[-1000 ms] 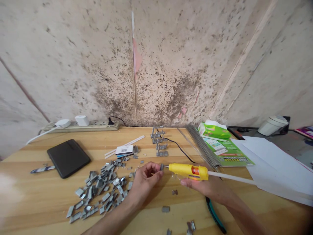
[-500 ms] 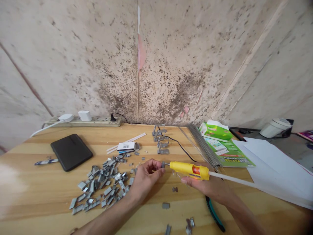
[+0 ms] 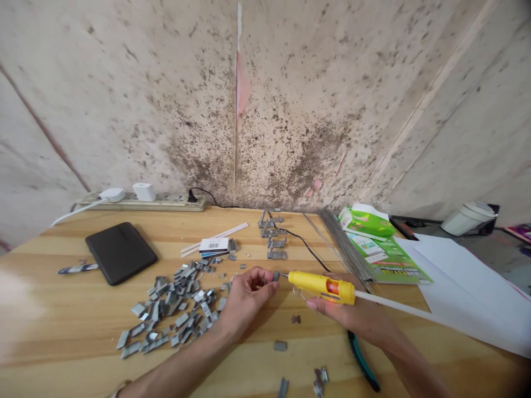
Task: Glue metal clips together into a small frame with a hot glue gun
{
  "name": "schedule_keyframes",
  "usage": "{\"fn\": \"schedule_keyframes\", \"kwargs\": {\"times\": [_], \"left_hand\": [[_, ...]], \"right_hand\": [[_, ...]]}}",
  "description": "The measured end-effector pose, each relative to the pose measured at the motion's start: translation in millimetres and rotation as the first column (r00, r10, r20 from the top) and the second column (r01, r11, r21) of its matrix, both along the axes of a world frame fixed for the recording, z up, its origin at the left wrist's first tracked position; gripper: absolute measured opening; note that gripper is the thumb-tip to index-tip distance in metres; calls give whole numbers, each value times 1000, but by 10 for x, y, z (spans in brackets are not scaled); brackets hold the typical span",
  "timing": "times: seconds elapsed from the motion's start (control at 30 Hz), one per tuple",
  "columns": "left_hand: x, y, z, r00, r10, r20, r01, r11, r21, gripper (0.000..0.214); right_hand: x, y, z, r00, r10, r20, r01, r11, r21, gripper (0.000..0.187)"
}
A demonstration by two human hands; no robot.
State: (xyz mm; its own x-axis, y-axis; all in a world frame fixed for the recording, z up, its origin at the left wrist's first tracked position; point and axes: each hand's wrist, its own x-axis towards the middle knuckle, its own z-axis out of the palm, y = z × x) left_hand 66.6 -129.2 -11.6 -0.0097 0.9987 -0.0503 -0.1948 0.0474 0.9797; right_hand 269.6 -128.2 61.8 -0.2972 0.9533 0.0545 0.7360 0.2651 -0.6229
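Between the thumb and fingers of my left hand (image 3: 249,296) is a small grey metal piece (image 3: 276,276). My right hand (image 3: 348,312) is wrapped round a yellow hot glue gun (image 3: 319,286), its nozzle pointing left and meeting or nearly meeting that piece. A long white glue stick (image 3: 394,303) runs out of the gun's back end. Left of my left hand spreads a heap of grey metal pieces (image 3: 182,304). Beyond my hands stands a row of joined metal pieces (image 3: 276,243). A few more bits, such as a flat metal piece (image 3: 280,346), lie nearer me.
Teal-handled pliers (image 3: 362,362) lie under my right forearm. Thin metal rods (image 3: 346,249) rest beside a green tissue pack (image 3: 367,222) and white paper (image 3: 464,282). A black tablet-like slab (image 3: 121,253), small cards (image 3: 213,246) and a power strip (image 3: 174,204) are at the left and back.
Both hands keep nearly the same place, with the glue gun's nozzle still at the metal piece. The view has shifted very slightly.
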Motion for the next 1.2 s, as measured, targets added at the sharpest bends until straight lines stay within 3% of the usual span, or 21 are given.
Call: {"fn": "schedule_keyframes", "kwargs": {"times": [0.53, 0.77, 1.2], "left_hand": [[-15, 34, -53, 997, -7, -75, 9, 1000, 26, 22], [-21, 18, -61, 997, 0, -77, 2, 999, 33, 20], [-27, 17, -54, 998, -3, -60, 6, 999, 35, 20]], "right_hand": [[0, -25, -26, 999, -1, 32, -2, 997, 79, 13], [-19, -13, 9, 999, 31, 29, -31, 999, 8, 19], [0, -34, -3, 993, 10, 118, -21, 996, 88, 17]]}}
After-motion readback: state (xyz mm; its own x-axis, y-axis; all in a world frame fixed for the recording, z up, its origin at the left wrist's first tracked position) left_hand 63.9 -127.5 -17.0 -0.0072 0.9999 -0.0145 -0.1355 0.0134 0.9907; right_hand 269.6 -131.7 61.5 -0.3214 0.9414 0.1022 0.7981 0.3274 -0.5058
